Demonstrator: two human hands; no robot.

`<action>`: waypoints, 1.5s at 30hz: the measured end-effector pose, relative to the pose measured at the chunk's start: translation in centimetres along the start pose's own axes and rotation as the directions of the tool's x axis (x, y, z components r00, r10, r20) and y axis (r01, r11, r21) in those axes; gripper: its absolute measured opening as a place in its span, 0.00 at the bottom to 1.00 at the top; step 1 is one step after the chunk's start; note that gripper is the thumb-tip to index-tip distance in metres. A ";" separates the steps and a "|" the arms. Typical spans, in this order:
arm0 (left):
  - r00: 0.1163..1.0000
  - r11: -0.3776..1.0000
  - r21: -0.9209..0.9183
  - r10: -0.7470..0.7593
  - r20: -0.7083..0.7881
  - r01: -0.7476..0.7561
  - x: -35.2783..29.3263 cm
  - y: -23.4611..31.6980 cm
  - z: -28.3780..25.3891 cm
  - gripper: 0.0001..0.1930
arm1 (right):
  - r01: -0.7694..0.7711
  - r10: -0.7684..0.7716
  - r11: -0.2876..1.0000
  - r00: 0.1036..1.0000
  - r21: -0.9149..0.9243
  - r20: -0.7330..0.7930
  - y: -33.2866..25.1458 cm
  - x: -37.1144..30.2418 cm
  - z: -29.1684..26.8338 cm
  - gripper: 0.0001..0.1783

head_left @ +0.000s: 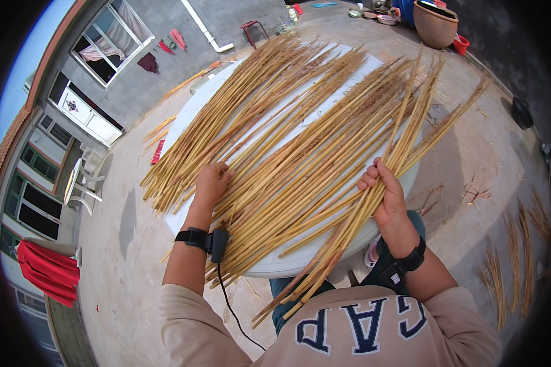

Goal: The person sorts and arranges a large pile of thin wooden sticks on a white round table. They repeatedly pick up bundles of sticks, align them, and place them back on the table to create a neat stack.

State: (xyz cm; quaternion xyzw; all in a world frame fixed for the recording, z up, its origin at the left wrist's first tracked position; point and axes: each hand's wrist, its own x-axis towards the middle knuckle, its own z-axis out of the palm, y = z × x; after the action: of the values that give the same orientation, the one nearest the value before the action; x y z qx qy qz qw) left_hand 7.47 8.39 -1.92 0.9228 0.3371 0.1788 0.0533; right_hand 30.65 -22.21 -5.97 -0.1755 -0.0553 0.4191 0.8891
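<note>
Long dried reed stalks with feathery brown tops lie in loose rows across a round white table. My right hand is wrapped round a small bundle of reeds, at the table's right side. The bundle slants across the near edge, its cut ends over my lap and its tops pointing far right. At the left, my left hand has its fingers curled and pinched on reed stalks in the pile; their tips are partly hidden. Another thick row of reeds lies beyond it.
Loose reed bunches lie on the concrete floor at the right. A white plastic chair and a red cloth are at the left. A large clay pot stands far right. A black cable hangs from my left wristband.
</note>
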 end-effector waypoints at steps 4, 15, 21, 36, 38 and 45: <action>0.997 0.997 0.018 -0.069 -0.015 0.070 0.7 -0.2 0.8 0.08 | -0.006 0.006 1.000 1.000 -0.001 0.010 0.0 0.0 0.0 0.04; 0.990 0.965 0.238 0.128 -0.056 -0.111 1.4 -0.3 2.1 0.04 | -0.004 0.004 1.000 1.000 0.001 0.012 0.0 0.0 0.0 0.04; 0.960 0.989 0.130 -0.027 -0.279 0.065 1.8 0.6 -0.8 0.04 | 0.001 -0.001 1.000 1.000 0.011 0.012 0.0 -0.1 0.0 0.04; 0.891 0.689 -0.568 -0.390 0.234 0.451 0.5 -1.1 -6.4 0.05 | -0.005 0.005 1.000 1.000 0.016 0.025 0.0 0.0 0.0 0.06; 0.894 0.686 -0.582 -0.405 0.193 0.436 0.3 -1.1 -6.8 0.05 | -0.003 0.003 1.000 1.000 0.016 0.027 0.0 0.0 0.0 0.06; 0.904 0.565 -0.736 -0.399 0.153 0.373 -0.1 -1.5 -8.1 0.06 | -0.009 0.009 1.000 1.000 0.020 0.015 0.0 -0.1 0.2 0.06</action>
State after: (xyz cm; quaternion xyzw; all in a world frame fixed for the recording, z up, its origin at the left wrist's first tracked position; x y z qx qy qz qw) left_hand 3.53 9.25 5.30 0.7180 0.4266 0.2995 0.4613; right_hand 30.56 -22.27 -5.79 -0.1639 -0.0568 0.4250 0.8884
